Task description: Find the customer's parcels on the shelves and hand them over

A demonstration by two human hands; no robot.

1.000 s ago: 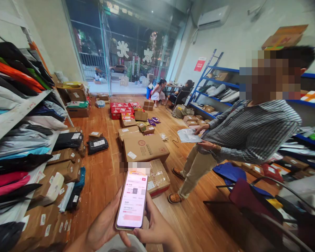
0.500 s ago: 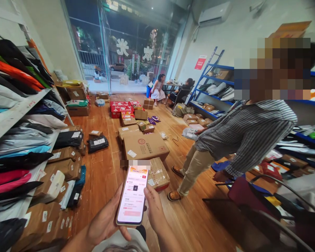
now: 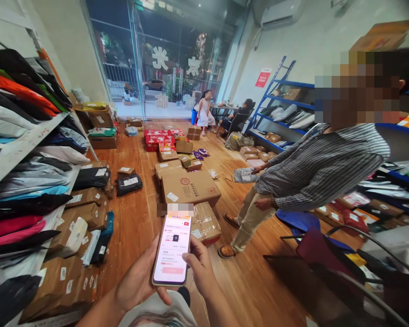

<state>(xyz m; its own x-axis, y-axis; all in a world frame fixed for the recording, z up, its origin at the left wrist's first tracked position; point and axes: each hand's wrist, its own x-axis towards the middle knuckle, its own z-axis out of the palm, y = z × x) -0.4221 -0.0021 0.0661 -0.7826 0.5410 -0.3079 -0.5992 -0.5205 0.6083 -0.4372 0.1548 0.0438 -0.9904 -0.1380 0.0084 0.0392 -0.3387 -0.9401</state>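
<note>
A smartphone (image 3: 171, 259) with a lit white and pink screen is held upright in front of my lap. My left hand (image 3: 138, 272) is closed around its left side and lower edge, with a finger showing under the bottom. My right hand (image 3: 200, 268) supports the right side, and its thumb lies over the screen's right part. The remaining right fingers are mostly hidden behind the phone. Just beyond the phone are a taped carton (image 3: 204, 222) and a larger brown cardboard box (image 3: 191, 188) on the floor.
At right, a person in a striped shirt (image 3: 313, 168) holds a grey plastic parcel (image 3: 244, 175). A shelf (image 3: 51, 129) of bagged parcels stands left, blue racks (image 3: 276, 104) right. Red boxes (image 3: 157, 138) lie farther ahead; a dark red chair (image 3: 313, 254) is near right.
My right thumb has moved from the phone's edge onto its screen. The person in stripes has brought the free arm forward and lowered the parcel slightly. The view has shifted a little.
</note>
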